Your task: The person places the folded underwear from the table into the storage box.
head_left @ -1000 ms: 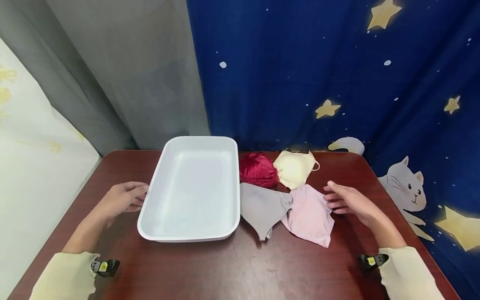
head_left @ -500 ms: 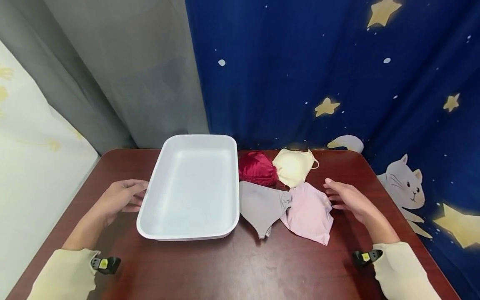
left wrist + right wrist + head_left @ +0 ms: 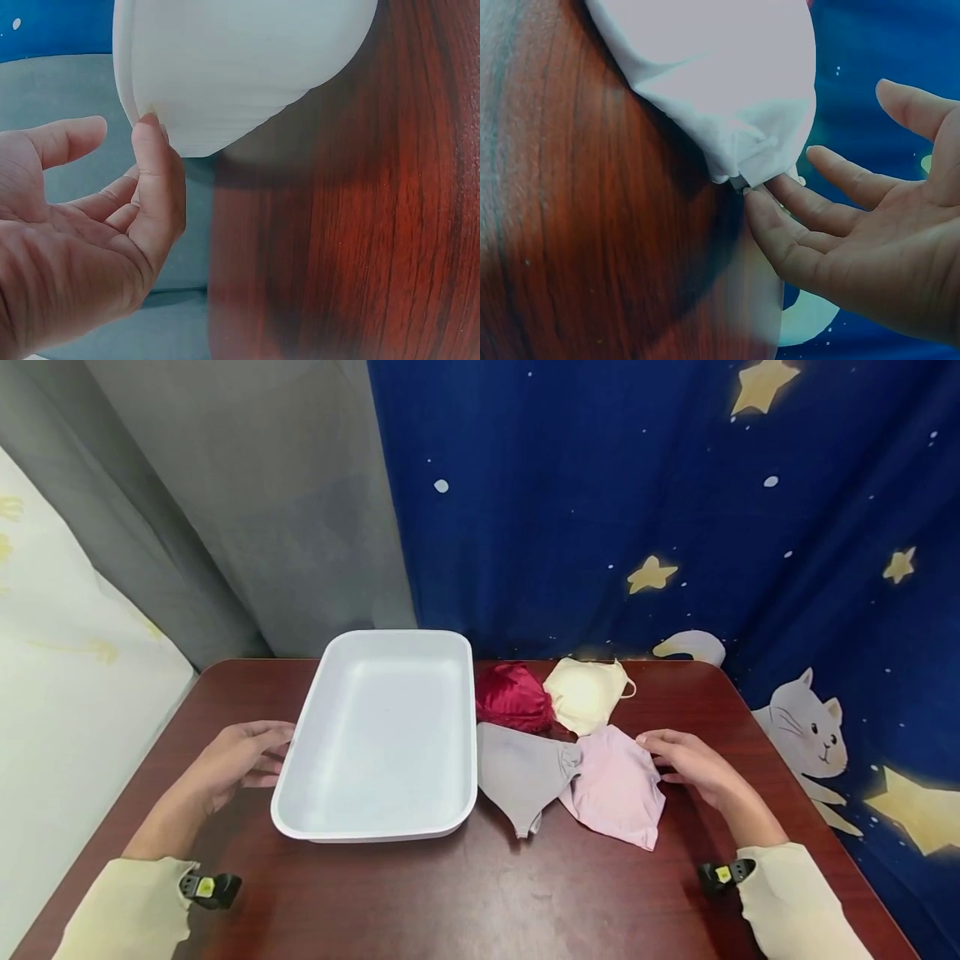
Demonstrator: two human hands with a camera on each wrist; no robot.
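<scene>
A white rectangular basin (image 3: 382,835) stands left of centre in the head view. My left hand (image 3: 236,758) is beside its left wall, fingers relaxed and thumb apart; the left wrist view has a fingertip right at the basin's rim. To the right of the basin lie grey panties (image 3: 525,772), overlapping a soft pale pink garment (image 3: 618,789). Behind these sit a dark red satin bra (image 3: 513,697) and a cream bra (image 3: 587,695) with a thin strap. At the pink garment's right edge is my right hand (image 3: 693,768), fingers loosely extended, fingertips meeting its edge in the right wrist view.
All of it rests on a reddish-brown wooden table (image 3: 480,902) with rounded far corners. A grey curtain (image 3: 300,510) and a dark blue starry curtain (image 3: 562,510) hang just behind its far edge. Each forearm carries a black strapped wrist camera (image 3: 212,889).
My right hand has moved slightly left, its fingertips now at the pink garment's edge. The left hand stays beside the basin, and the garments have not moved.
</scene>
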